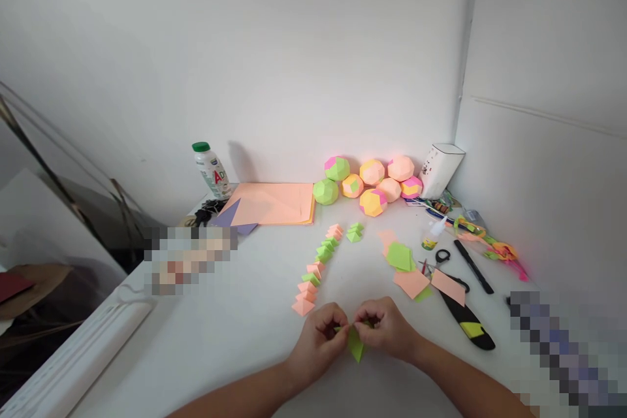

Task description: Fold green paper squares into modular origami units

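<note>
My left hand (321,336) and my right hand (385,326) meet low over the white table (235,333), both pinched on a small folded green paper piece (356,343) whose point hangs down between them. Just beyond the hands runs a row of folded green and peach paper units (318,268) toward the back. To the right lie loose green and peach paper squares (409,271).
Several pink, yellow and green paper balls (372,183) sit by the back wall beside a white box (441,170). A stack of peach paper (274,202) and a white bottle (211,171) stand at back left. Scissors (441,258), a glue bottle (432,235) and a black cutter (465,320) lie at right.
</note>
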Action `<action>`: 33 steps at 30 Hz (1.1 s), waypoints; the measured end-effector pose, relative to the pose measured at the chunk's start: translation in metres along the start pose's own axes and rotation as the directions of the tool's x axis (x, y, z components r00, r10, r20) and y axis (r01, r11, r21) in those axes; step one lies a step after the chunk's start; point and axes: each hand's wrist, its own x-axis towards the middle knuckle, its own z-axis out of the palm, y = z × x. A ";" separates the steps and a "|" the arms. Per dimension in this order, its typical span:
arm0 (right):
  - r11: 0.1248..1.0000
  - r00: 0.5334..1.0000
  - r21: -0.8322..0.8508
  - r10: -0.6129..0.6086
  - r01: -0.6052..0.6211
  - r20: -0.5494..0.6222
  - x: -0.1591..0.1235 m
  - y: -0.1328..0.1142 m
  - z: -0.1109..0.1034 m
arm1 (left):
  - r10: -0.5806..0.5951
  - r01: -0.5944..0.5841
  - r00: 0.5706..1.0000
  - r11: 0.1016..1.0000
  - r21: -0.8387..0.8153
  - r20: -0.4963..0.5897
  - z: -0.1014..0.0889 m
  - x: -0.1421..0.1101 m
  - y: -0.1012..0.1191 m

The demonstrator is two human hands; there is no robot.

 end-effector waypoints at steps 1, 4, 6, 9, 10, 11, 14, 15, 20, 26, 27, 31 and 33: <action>1.000 1.000 0.017 0.014 -0.015 0.001 0.001 0.002 -0.004 | -0.004 0.004 1.000 1.000 -0.012 -0.007 0.000 0.000 0.001; 0.993 0.996 0.084 0.082 -0.080 -0.020 0.005 0.007 -0.019 | -0.077 0.075 0.997 0.994 -0.080 -0.022 -0.002 0.001 0.004; 0.993 0.997 0.111 0.047 -0.040 -0.057 0.006 0.007 -0.025 | -0.124 0.121 0.992 0.987 -0.106 -0.020 -0.002 0.002 0.004; 0.996 0.999 0.085 -0.025 0.027 -0.031 0.005 0.003 -0.020 | -0.144 0.142 0.990 0.985 -0.102 -0.011 -0.001 0.002 0.002; 0.996 0.999 0.081 -0.035 0.034 0.019 0.004 0.002 -0.017 | -0.148 0.147 0.989 0.984 -0.103 -0.004 -0.001 0.003 0.001; 0.996 0.998 0.078 -0.042 0.038 0.055 0.003 0.002 -0.014 | -0.153 0.153 0.988 0.982 -0.107 0.007 -0.001 0.003 0.000; 0.995 0.997 0.099 -0.012 0.005 0.070 0.002 0.002 -0.009 | -0.157 0.157 0.988 0.980 -0.121 0.011 0.000 0.003 -0.003; 0.994 0.998 0.111 0.000 -0.007 0.062 0.001 0.003 -0.010 | -0.153 0.152 0.988 0.980 -0.128 0.003 0.000 0.003 -0.003; 0.979 0.997 0.196 0.054 -0.064 0.055 0.003 0.005 -0.020 | -0.123 0.106 0.987 0.981 -0.164 -0.101 -0.001 0.001 -0.003; 0.973 0.998 0.218 0.066 -0.068 0.017 0.003 0.007 -0.016 | -0.143 0.111 0.986 0.952 -0.287 -0.091 0.002 0.000 -0.001; 0.971 0.998 0.230 0.068 -0.070 0.015 0.003 0.008 -0.014 | -0.150 0.126 0.987 0.949 -0.288 -0.063 0.002 0.000 -0.001; 0.954 0.997 0.290 0.076 -0.079 0.022 0.003 0.012 -0.007 | -0.185 0.159 0.979 0.956 -0.246 -0.088 0.003 0.000 -0.004; 0.938 0.996 0.335 0.088 -0.085 0.007 0.003 0.012 -0.006 | -0.196 0.162 0.973 0.954 -0.251 -0.117 0.003 0.000 -0.005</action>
